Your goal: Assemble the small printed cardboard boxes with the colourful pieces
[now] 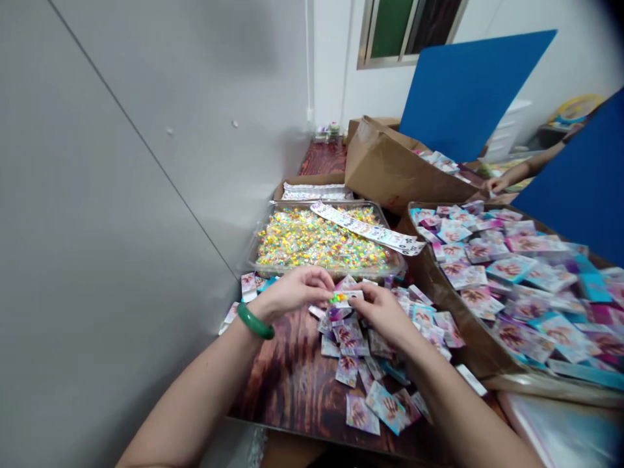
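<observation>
Over the table's pile of small printed boxes (348, 335), my two hands meet. My left hand (308, 287), with a green bangle on its wrist, pinches a small bright packet of yellow, green and orange bits (337, 298). A small white-sided box (355, 294) is gripped between the fingers and thumb of my right hand (383, 311). The packet lies against the box's left end; whether it is partly inside I cannot tell. Just beyond my hands stands a clear plastic tray (258, 263) heaped with similar colourful packets.
A printed paper strip (365, 229) lies across the tray. On the right, a large carton (439, 318) is full of printed boxes. Behind are another carton (385, 159) and a blue board (468, 91). Another person's hand (496, 185) shows at right. A grey wall (146, 227) borders the left.
</observation>
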Demonstrator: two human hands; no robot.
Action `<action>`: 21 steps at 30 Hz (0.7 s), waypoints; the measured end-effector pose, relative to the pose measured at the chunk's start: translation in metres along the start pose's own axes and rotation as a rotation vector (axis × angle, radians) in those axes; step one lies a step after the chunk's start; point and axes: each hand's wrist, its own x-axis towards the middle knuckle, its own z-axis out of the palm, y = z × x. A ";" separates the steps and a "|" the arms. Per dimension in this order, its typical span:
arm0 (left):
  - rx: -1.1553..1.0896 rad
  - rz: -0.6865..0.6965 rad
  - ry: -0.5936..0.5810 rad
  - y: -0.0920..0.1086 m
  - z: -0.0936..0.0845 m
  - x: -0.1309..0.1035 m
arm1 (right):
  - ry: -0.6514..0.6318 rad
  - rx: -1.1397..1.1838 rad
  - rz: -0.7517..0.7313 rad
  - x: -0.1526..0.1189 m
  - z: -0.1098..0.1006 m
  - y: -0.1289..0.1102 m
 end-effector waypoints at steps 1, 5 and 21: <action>0.066 0.002 -0.008 -0.003 0.007 -0.001 | -0.047 0.011 0.020 0.001 0.001 -0.002; 0.271 0.014 0.081 -0.016 0.023 -0.001 | -0.197 0.114 0.120 -0.003 0.003 -0.008; 1.213 -0.049 0.642 -0.088 -0.041 -0.034 | -0.432 -0.198 0.094 -0.058 0.018 0.023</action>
